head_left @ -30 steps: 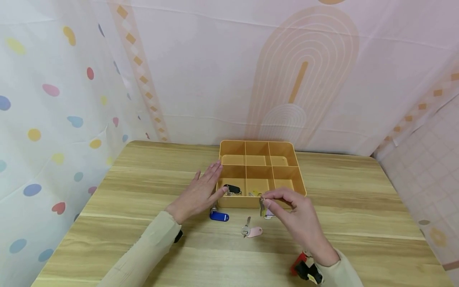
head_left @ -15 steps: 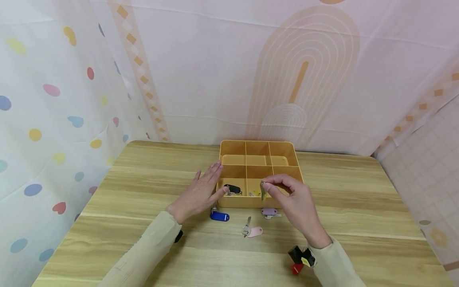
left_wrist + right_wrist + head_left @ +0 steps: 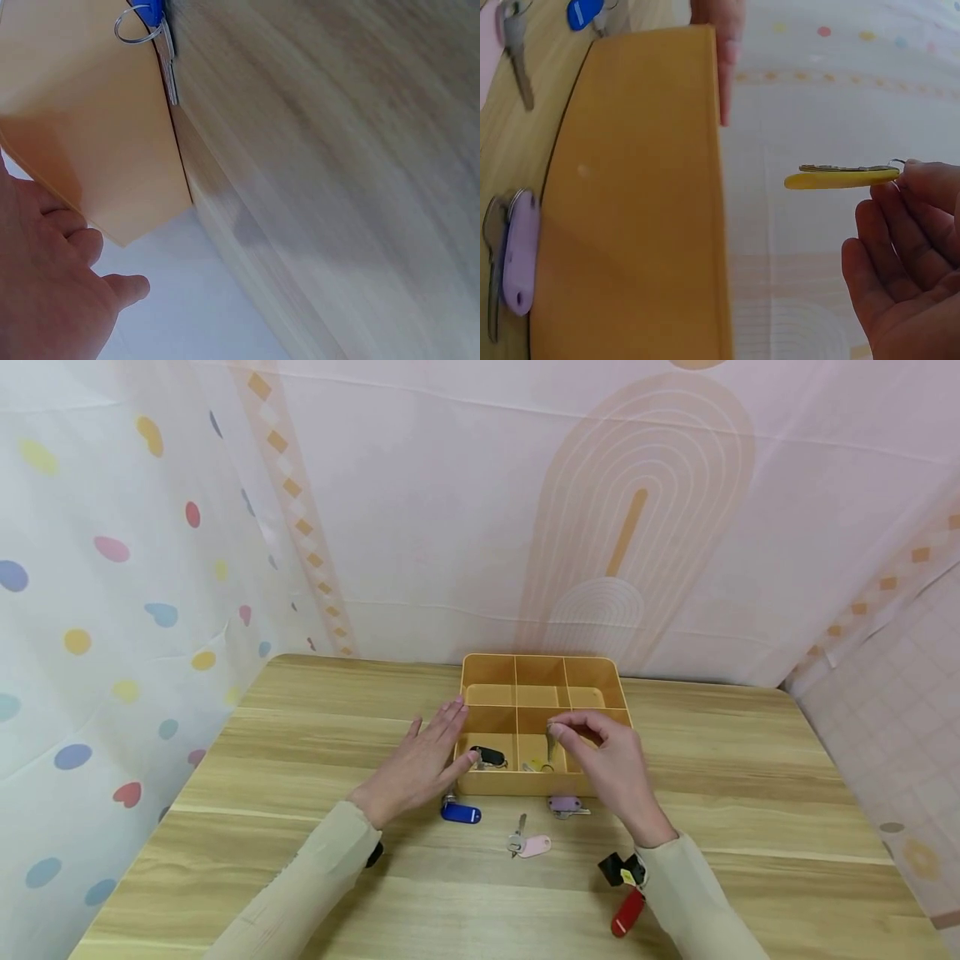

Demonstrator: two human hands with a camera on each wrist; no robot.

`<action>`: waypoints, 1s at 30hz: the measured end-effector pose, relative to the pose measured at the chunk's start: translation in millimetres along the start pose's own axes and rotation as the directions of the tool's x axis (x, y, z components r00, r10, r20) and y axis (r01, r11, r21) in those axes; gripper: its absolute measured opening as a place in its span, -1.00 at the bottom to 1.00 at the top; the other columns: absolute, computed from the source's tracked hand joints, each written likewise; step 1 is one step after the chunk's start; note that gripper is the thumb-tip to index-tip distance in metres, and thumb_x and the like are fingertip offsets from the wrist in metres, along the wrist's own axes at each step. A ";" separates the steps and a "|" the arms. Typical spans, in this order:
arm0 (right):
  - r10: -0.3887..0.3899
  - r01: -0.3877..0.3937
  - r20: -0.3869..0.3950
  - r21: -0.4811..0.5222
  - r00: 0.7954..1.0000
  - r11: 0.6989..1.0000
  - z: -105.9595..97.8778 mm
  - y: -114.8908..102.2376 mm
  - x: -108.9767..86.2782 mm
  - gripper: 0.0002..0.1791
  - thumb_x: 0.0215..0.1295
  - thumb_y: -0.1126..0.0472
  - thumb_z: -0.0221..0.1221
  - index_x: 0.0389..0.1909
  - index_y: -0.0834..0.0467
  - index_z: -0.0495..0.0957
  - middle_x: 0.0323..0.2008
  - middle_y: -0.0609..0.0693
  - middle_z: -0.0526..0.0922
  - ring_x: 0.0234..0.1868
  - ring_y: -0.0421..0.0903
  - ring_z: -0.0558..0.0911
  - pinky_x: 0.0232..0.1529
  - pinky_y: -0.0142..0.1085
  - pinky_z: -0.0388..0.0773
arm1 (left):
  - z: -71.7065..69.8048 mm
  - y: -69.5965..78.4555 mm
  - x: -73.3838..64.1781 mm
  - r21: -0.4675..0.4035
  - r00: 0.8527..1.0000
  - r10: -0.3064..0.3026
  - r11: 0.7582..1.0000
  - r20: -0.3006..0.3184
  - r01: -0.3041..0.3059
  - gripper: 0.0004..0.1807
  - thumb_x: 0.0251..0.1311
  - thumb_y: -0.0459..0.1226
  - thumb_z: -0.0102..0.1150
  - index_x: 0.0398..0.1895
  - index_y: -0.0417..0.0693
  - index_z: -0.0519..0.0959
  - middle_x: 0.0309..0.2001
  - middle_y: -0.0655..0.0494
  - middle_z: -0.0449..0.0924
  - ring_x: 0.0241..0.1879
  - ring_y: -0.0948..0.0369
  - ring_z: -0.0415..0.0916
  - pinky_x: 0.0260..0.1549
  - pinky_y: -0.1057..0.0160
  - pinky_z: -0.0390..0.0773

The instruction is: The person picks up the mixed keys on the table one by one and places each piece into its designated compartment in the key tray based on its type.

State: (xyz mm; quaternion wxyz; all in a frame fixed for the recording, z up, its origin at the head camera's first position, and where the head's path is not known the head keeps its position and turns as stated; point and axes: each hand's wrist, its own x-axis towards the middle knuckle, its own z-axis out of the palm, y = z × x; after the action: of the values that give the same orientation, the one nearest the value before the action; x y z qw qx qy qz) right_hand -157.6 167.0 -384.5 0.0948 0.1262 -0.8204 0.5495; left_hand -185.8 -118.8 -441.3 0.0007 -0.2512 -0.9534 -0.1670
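My right hand (image 3: 609,767) pinches the ring of a key with a yellow tag (image 3: 840,179) and holds it over the front middle compartment of an orange organizer box (image 3: 498,784). Key and tag hang down from the fingertips. My left hand (image 3: 415,766) rests against the box's left wall, fingers extended along the rim and thumb near the front left corner. Inside the front left compartment lies a key with a black tag (image 3: 490,756). Another yellow-tagged key (image 3: 536,765) lies in the front middle one, below the held key.
On the wooden table in front of the box lie keys with a blue tag (image 3: 461,812), a pink tag (image 3: 535,847) and a purple tag (image 3: 564,803). A red-tagged key (image 3: 628,912) lies by the right sleeve. A patterned cloth (image 3: 420,510) hangs behind the table.
My right hand has moved forward and up with the yellow-tagged key, from in front of the box to over the front middle compartment. The left hand stays in place.
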 end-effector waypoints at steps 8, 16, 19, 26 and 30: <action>-0.018 0.020 0.011 -0.133 1.000 0.991 6.5 19.5 11.9 -0.84 0.41 0.10 0.35 -0.13 0.09 0.78 -0.15 -0.09 0.80 -0.09 -0.11 0.72 -0.05 -0.20 0.66 | 0.2 -0.8 -1.1 0.001 1.000 0.000 1.000 -0.006 0.000 -0.14 0.61 0.20 -0.29 0.67 -0.19 -0.11 0.68 -0.04 -0.24 0.64 -0.02 -0.20 0.51 -0.28 -0.05; -0.146 0.160 0.074 -0.268 0.987 0.950 14.0 35.0 18.7 -0.89 0.39 0.23 0.35 -0.15 0.15 0.78 -0.19 -0.04 0.81 -0.08 -0.04 0.75 -0.06 -0.05 0.67 | -0.7 -0.9 -2.7 -0.003 1.000 -0.005 1.000 -0.005 0.005 -0.16 0.61 0.16 -0.24 0.67 -0.19 -0.12 0.68 -0.03 -0.25 0.64 0.00 -0.22 0.52 -0.28 -0.06; -0.204 0.226 0.099 -0.338 0.974 0.914 16.3 39.0 20.1 -0.91 0.37 0.26 0.36 -0.17 0.17 0.77 -0.21 -0.02 0.81 -0.14 -0.05 0.76 -0.12 -0.10 0.68 | -0.8 -1.1 -2.7 0.001 1.000 0.001 1.000 -0.008 -0.001 -0.15 0.61 0.18 -0.28 0.67 -0.18 -0.13 0.68 -0.04 -0.24 0.64 -0.01 -0.22 0.51 -0.29 -0.05; -0.225 0.261 0.135 -0.439 0.965 0.860 20.4 43.6 22.5 -0.93 0.34 0.28 0.38 -0.20 0.17 0.78 -0.21 0.01 0.81 -0.14 0.00 0.77 -0.11 -0.07 0.71 | -0.8 -1.1 -2.0 0.006 1.000 0.012 1.000 -0.014 -0.011 -0.13 0.61 0.22 -0.34 0.67 -0.19 -0.13 0.68 -0.05 -0.24 0.64 -0.02 -0.20 0.51 -0.29 -0.05; -0.227 0.272 0.151 -0.483 0.962 0.832 22.0 45.1 23.3 -0.93 0.34 0.27 0.39 -0.22 0.17 0.78 -0.21 0.02 0.81 -0.12 0.03 0.75 -0.09 -0.03 0.69 | -0.8 -1.0 -1.4 0.008 1.000 0.013 1.000 -0.011 -0.013 -0.13 0.61 0.22 -0.34 0.67 -0.19 -0.13 0.68 -0.03 -0.26 0.64 -0.01 -0.20 0.51 -0.29 -0.05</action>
State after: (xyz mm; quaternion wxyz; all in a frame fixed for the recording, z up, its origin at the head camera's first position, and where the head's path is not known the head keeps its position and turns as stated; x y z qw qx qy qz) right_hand -194.2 160.6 -425.6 0.1591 0.2272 -0.9142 0.2955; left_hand -185.2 -120.6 -441.0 0.0078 -0.2563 -0.9524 -0.1646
